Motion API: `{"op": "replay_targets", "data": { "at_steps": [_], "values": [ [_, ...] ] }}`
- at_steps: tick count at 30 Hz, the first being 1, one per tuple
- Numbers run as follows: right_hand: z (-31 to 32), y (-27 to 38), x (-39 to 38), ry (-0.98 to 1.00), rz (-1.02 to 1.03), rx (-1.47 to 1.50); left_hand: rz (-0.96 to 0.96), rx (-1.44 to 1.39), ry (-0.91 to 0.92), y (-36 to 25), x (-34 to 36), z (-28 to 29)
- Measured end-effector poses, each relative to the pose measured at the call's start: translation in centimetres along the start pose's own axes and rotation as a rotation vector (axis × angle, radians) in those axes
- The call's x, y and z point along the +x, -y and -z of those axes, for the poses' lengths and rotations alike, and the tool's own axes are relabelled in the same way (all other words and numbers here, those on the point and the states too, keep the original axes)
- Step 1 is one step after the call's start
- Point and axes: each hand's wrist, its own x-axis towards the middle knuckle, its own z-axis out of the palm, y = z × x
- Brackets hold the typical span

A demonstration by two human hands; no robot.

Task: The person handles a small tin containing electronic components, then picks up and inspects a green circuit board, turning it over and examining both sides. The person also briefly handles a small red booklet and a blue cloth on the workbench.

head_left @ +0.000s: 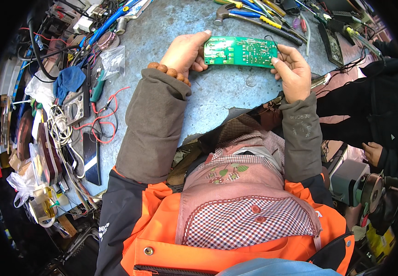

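A green printed circuit board [240, 51] is held level above the blue worktop, its soldered side facing up. My left hand [186, 53] grips its left end, thumb along the upper corner and fingers curled beneath. At the right end my right hand [294, 73] pinches the board's edge between thumb and fingers. A thin dark wire [269, 37] shows at the board's upper right. The board's underside is hidden from me.
A hammer [222, 14] and several pliers and screwdrivers lie beyond the board. On the left are a multimeter [75, 108] with red leads, a dark phone-like slab [91, 158], a blue cloth [69, 82] and cables. Another person [364, 101] stands at the right, beside a bench grinder [353, 181].
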Motion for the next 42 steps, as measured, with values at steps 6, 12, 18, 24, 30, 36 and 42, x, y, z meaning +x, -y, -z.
{"op": "replay_targets", "data": {
  "at_steps": [6,12,18,24,30,36,42],
  "values": [
    [0.02,0.01,-0.02,0.006,0.008,-0.006,0.001,0.0,0.004,-0.11,-0.13,0.01],
    [0.09,-0.18,-0.04,0.007,0.011,-0.015,0.0,0.006,-0.007,-0.18,-0.24,-0.1],
    [0.09,-0.18,-0.07,0.008,0.016,-0.027,0.004,0.004,0.001,-0.09,-0.07,-0.04],
    [0.03,-0.08,-0.12,0.011,0.018,-0.027,0.004,0.008,-0.003,0.03,0.02,0.03],
    [0.06,-0.03,-0.11,0.011,0.017,-0.032,0.004,0.008,0.003,-0.04,0.0,0.06],
    [0.12,-0.19,-0.16,-0.001,0.014,-0.015,-0.004,0.007,-0.001,-0.06,-0.07,0.04],
    [0.15,-0.3,-0.13,0.002,0.014,-0.008,0.0,0.008,0.0,-0.3,-0.25,-0.09]
  ]
}}
